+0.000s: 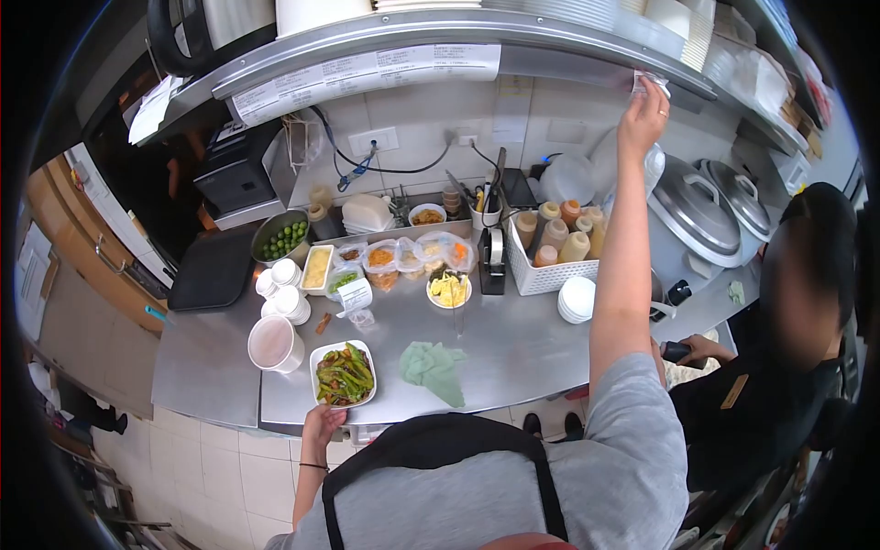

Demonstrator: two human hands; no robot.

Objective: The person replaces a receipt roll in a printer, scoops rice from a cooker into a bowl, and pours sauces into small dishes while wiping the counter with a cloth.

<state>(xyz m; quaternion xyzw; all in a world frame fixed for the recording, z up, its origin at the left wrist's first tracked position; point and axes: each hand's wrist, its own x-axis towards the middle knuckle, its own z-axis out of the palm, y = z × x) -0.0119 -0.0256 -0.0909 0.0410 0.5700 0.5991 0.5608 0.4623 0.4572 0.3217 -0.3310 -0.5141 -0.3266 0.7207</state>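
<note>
A square white dish point(344, 374) of green vegetables with browned pieces sits near the counter's front edge. My left hand point(324, 424) is at its lower rim, fingers closed on the edge. High on the right, my raised right hand point(644, 115) reaches the shelf's metal edge, its fingers pinched around a small pale paper or plastic piece point(652, 83). A crumpled green cloth point(434, 370) lies to the right of the dish. Behind the dish is a slip of printed paper point(356, 295) on small bags.
White tubs point(275, 344) stand left of the dish. Along the back are bagged ingredients point(381, 259), a bowl of yellow pieces point(449, 290) and a basket point(550, 278) of sauce bottles. A co-worker in black point(747, 412) stands at the right, near large lidded pots point(694, 215).
</note>
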